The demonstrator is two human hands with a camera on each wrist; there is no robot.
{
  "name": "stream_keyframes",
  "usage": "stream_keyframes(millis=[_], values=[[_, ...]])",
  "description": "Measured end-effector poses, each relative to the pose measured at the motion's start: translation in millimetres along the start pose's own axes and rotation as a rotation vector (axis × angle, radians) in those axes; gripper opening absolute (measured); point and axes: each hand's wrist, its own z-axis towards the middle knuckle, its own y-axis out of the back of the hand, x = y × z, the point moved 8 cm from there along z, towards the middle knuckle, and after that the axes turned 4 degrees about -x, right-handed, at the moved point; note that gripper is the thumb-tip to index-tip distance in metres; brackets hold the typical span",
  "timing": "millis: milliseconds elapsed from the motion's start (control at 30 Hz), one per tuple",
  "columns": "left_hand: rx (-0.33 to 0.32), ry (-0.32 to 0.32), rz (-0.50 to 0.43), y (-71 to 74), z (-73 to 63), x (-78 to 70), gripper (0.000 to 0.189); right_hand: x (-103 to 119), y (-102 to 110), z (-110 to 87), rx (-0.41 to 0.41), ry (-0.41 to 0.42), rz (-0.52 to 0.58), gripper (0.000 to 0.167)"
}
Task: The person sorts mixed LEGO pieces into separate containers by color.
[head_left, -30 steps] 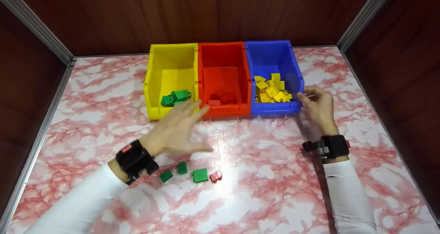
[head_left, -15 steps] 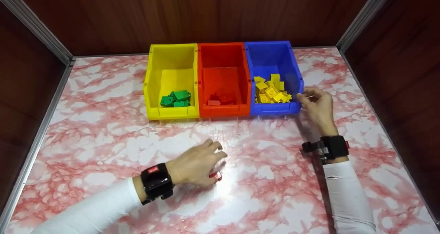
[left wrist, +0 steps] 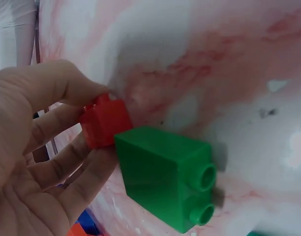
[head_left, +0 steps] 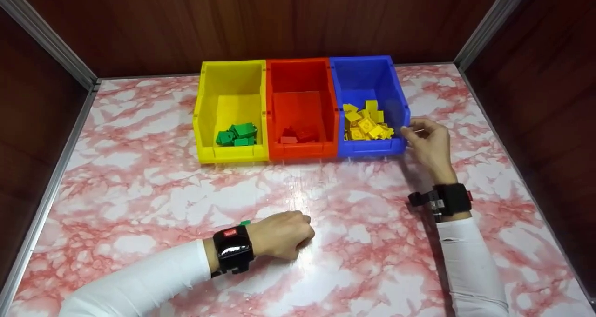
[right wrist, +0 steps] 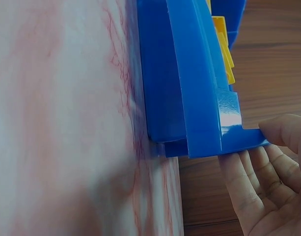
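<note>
My left hand (head_left: 283,235) is low over the middle of the table, pinching a red toy building brick (left wrist: 106,123) between thumb and fingers. A larger green brick (left wrist: 160,172) lies right beside the red one in the left wrist view. Behind the left wrist a bit of another green brick (head_left: 245,223) peeks out; the hand hides the rest in the head view. At the right, my right hand (head_left: 430,149) holds the side edge of the blue bin (head_left: 372,148), thumb on one face and fingers on the other.
The blue bin holds several yellow bricks (head_left: 368,125). Joined to its left are a red bin (head_left: 302,151) with red bricks (head_left: 305,134) and a yellow bin (head_left: 233,155) with green bricks (head_left: 242,131). Dark wood-look walls (head_left: 279,19) border the marbled table (head_left: 363,242).
My left hand has come down from in front of the yellow bin toward the loose bricks and now pinches the red one. The right hand stays on the blue bin.
</note>
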Motion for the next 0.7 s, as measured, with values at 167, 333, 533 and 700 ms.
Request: stream_keyframes(millis=[167, 333, 533, 700], values=[[-0.004, -0.017, -0.018, 5.1, 2.7, -0.9, 0.019, -2, 0, 0.8, -0.002, -0.005, 0.012, 0.027], [-0.043, -0.004, -0.066, 23.1, 7.7, 4.5, 0.014, -3, -1, 1.6, 0.008, -0.005, 0.016, 0.028], [-0.004, 0.149, -0.205, 49.5, 19.8, 26.0, 0.011, -1, -1, 0.1, -0.005, 0.01, 0.035, 0.028], [-0.016, 0.225, -0.26, 73.0, 36.0, 43.0, 0.019, 2, 0, -1.9, -0.013, 0.043, 0.04, 0.029]])
